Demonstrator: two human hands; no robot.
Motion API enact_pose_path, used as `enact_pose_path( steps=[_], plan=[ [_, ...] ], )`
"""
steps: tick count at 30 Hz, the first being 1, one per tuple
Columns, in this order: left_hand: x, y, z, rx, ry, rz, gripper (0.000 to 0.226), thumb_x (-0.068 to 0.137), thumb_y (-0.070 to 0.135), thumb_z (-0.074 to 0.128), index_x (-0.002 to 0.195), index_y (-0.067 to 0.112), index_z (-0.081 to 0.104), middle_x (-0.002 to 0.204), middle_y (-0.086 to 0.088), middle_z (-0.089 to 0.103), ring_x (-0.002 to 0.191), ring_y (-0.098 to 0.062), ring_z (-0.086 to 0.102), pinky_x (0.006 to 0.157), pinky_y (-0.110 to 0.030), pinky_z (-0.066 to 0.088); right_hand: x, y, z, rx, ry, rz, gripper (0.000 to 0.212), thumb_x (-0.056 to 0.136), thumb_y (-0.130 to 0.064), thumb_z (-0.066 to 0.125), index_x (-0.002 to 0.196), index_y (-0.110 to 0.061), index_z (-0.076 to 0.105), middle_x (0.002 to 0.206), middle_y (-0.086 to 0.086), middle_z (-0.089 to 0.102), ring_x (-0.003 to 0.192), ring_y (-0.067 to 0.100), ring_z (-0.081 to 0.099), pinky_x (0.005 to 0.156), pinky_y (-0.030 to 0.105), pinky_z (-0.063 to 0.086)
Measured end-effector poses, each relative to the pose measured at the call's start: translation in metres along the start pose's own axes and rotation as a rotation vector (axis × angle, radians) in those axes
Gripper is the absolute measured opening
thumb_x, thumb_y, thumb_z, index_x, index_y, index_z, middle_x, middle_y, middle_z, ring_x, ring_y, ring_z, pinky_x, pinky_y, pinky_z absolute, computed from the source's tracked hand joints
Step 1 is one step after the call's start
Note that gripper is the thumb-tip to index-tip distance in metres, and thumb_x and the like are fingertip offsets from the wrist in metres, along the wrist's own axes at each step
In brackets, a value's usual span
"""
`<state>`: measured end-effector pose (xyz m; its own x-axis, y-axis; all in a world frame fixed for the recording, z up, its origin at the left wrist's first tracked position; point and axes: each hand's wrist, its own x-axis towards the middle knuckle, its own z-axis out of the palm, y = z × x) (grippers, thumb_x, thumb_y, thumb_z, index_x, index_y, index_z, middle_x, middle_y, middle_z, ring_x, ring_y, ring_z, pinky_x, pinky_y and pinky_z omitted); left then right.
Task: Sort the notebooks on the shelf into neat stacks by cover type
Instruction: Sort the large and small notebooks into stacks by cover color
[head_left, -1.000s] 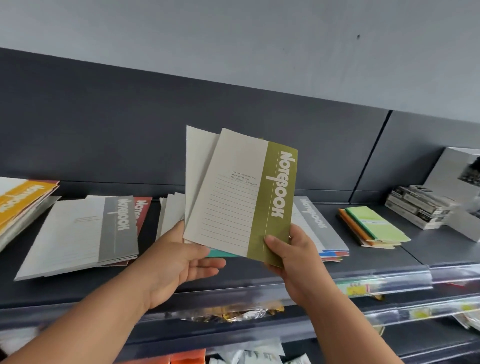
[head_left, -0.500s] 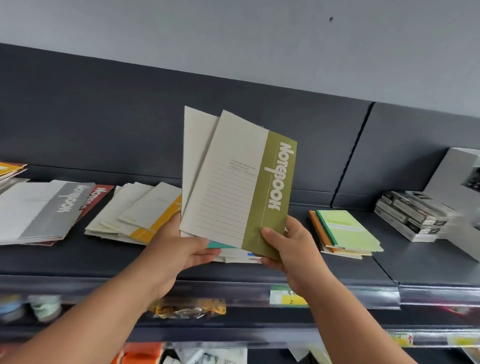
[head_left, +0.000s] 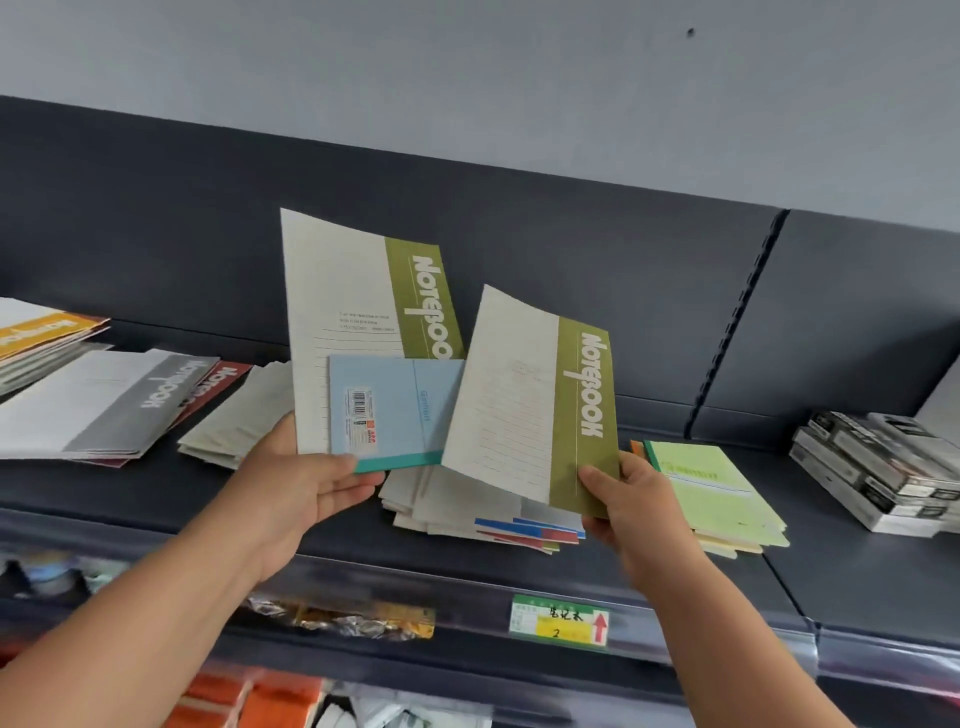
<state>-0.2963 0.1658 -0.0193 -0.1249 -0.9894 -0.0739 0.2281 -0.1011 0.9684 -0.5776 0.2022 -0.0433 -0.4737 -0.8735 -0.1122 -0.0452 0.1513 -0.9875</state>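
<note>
In the right hand (head_left: 631, 504), pinched by its low corner, is an olive notebook (head_left: 519, 415); the left hand (head_left: 301, 493) grips its twin (head_left: 337, 286) and a blue notebook (head_left: 395, 410). Light and floppy, I judge: hold near the spine. Beyond the hands lies a mixed pile (head_left: 457, 509).

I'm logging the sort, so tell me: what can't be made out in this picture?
Head view only:
- Loose pile: covers mostly hidden by the front olive notebook in the right hand.
- Orange stack: cut off by the left edge.
- Rear olive notebook: small print too small; lower part behind the blue notebook in the left hand.
- Lower-shelf goods: blurred.
</note>
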Motion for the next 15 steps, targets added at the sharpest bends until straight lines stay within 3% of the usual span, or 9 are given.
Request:
enact_pose_path(
  steps=[4,7,12,15],
  plan=[
    [0.008,0.005,-0.019,-0.016,0.053,0.018,0.05,0.09,-0.014,0.05,0.122,0.025,0.054,0.108,-0.01,0.07,0.084,-0.027,0.072,0.061,-0.028,0.06,0.015,0.019,0.006,-0.226,0.024,0.051,0.028,0.094,-0.024,0.061,0.12,-0.012,0.056,0.097,0.004,0.066,0.074,0.017,0.065,0.053,0.024,0.051],
    [0.018,0.009,-0.022,-0.038,0.043,0.009,0.052,0.091,-0.014,0.049,0.127,0.023,0.052,0.111,-0.01,0.07,0.09,-0.03,0.071,0.064,-0.03,0.061,0.025,0.025,0.009,-0.45,0.05,0.016,0.029,0.09,-0.024,0.067,0.115,-0.011,0.06,0.091,0.0,0.068,0.075,0.014,0.066,0.053,0.023,0.048],
    [0.029,0.012,-0.007,-0.009,-0.05,-0.018,0.047,0.09,-0.012,0.052,0.118,0.025,0.056,0.103,-0.007,0.073,0.088,-0.027,0.072,0.067,-0.032,0.06,0.026,0.017,0.016,-0.662,0.129,-0.074,0.037,0.093,-0.033,0.061,0.124,-0.014,0.056,0.108,-0.001,0.061,0.083,0.012,0.06,0.063,0.027,0.052],
    [0.035,0.007,0.007,0.006,-0.121,-0.074,0.048,0.09,-0.012,0.053,0.122,0.024,0.054,0.103,-0.008,0.073,0.089,-0.027,0.072,0.07,-0.035,0.06,0.015,0.001,0.026,-0.567,0.152,-0.137,0.035,0.097,-0.038,0.052,0.124,-0.017,0.058,0.114,-0.001,0.062,0.092,0.014,0.06,0.066,0.027,0.051]
  ],
)
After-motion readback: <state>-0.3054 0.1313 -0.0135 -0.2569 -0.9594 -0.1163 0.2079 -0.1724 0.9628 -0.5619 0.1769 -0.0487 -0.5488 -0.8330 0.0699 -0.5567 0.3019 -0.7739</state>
